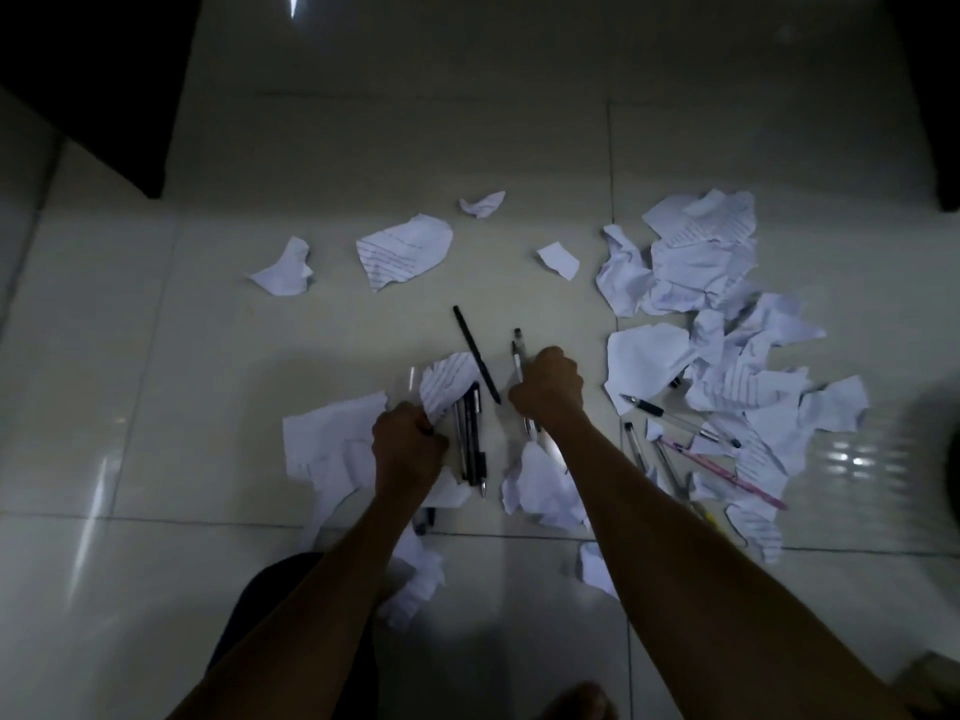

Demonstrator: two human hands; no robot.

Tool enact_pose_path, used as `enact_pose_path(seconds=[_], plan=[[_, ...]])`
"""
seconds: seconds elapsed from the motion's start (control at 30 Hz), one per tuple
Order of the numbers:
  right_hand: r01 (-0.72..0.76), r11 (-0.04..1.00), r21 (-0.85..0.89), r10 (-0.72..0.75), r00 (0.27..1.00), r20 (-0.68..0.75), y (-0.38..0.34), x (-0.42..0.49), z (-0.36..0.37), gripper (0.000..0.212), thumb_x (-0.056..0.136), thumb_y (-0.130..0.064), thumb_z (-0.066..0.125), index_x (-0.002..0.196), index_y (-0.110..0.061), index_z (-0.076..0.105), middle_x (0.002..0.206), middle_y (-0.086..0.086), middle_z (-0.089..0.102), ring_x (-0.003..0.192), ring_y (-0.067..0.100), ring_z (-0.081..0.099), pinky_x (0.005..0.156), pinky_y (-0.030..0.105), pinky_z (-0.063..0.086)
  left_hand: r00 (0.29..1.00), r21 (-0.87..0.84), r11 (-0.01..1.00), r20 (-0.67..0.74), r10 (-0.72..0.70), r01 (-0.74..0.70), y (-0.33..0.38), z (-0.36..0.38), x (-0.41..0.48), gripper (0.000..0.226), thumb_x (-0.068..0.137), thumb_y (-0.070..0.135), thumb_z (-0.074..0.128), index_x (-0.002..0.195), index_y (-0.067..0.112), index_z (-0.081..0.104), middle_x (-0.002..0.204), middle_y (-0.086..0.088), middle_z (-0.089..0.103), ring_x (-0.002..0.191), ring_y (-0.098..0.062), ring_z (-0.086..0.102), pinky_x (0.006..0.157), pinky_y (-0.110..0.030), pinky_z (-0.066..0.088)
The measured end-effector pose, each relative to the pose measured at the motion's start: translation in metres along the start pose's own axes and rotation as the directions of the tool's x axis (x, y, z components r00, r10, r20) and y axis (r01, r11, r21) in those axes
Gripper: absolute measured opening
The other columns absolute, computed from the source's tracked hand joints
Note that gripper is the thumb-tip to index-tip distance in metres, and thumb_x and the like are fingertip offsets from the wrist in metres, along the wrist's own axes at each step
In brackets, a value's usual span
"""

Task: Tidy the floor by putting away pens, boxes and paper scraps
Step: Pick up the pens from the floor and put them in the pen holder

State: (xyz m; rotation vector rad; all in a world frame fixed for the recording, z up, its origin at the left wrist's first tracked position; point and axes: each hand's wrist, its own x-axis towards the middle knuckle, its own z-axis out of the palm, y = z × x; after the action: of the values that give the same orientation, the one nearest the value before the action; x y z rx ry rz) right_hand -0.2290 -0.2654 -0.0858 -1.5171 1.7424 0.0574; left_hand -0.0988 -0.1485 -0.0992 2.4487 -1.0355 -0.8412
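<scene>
Lined paper scrap [447, 381] with unreadable handwriting, left hand [408, 444] gripping it

A dim, bluish picture. Glossy floor tiles [156, 381] catch small streaks of glare, brightest at the top, perhaps from a ceiling light. White paper scraps [691, 267] stand out palely. Corners fall into black shadow, the right edge smears with blur, and tile lines bend outward.

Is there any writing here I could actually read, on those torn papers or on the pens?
Torn white lined paper scrap: handwritten lines, too blurred to read.
Crumpled white paper pile: handwritten lines, unreadable.
Lined scrap by the left hand: unreadable.
Black pens, pink pen: no legible label.
Nothing readable.
</scene>
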Motion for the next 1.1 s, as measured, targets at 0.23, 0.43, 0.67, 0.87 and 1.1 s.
enact_pose_path(seconds=[0.23,0.43,0.67,0.87,1.1], plan=[[0.050,0.990,-0.135,-0.061,0.995,-0.081,-0.009,-0.003,0.016,0.035,0.088,-0.013,0.058,0.116,0.002,0.043,0.119,0.020,0.051,0.109,0.037,0.052,0.094,0.037,0.040,0.997,-0.136,0.987,0.011,-0.081,0.082,0.008,0.000,0.011,0.028,0.067,-0.007,0.058,0.089,0.002,0.044,0.089,-0.020,0.057,0.083,-0.034,0.056,0.067,-0.040,0.047],[-0.011,0.995,-0.103,-0.001,0.993,-0.115,-0.017,0.000,0.017,0.035,0.083,-0.009,0.059,0.113,0.001,0.045,0.117,0.020,0.054,0.107,0.037,0.055,0.087,0.034,0.042,1.000,-0.136,0.990,0.009,-0.016,0.018,0.001,0.000,0.003,0.027,0.066,-0.011,0.055,0.089,-0.001,0.046,0.090,-0.020,0.055,0.087,-0.033,0.052,0.075,-0.044,0.044],[-0.038,0.999,-0.003,0.038,0.996,-0.076,-0.040,0.019,0.019,0.031,0.092,-0.014,0.045,0.111,0.007,0.057,0.117,0.029,0.053,0.109,0.044,0.052,0.090,0.038,0.041,0.995,-0.131,0.987,-0.026,0.095,-0.098,-0.004,0.004,0.002,0.030,0.076,-0.016,0.047,0.103,-0.007,0.057,0.103,-0.022,0.058,0.101,-0.034,0.053,0.092,-0.038,0.041],[0.101,0.995,0.014,-0.100,0.994,-0.037,-0.044,0.014,0.032,0.008,0.085,-0.011,0.057,0.086,-0.003,0.057,0.090,0.015,0.065,0.077,0.026,0.057,0.063,0.024,0.038,0.987,-0.240,0.958,-0.024,0.157,-0.158,-0.002,-0.003,0.007,0.028,0.090,-0.009,0.042,0.115,-0.008,0.055,0.114,-0.021,0.061,0.111,-0.031,0.056,0.100,-0.040,0.044],[0.126,0.992,0.005,-0.126,0.992,-0.026,-0.042,0.014,0.036,0.020,0.077,-0.017,0.070,0.091,-0.007,0.059,0.083,0.001,0.058,0.073,0.017,0.053,0.066,0.023,0.039,0.996,-0.473,0.879,-0.027,-0.085,0.062,0.014,-0.021,0.028,0.020,0.096,-0.006,0.033,0.102,-0.005,0.052,0.098,-0.020,0.058,0.091,-0.024,0.053,0.074,-0.019,0.034]])
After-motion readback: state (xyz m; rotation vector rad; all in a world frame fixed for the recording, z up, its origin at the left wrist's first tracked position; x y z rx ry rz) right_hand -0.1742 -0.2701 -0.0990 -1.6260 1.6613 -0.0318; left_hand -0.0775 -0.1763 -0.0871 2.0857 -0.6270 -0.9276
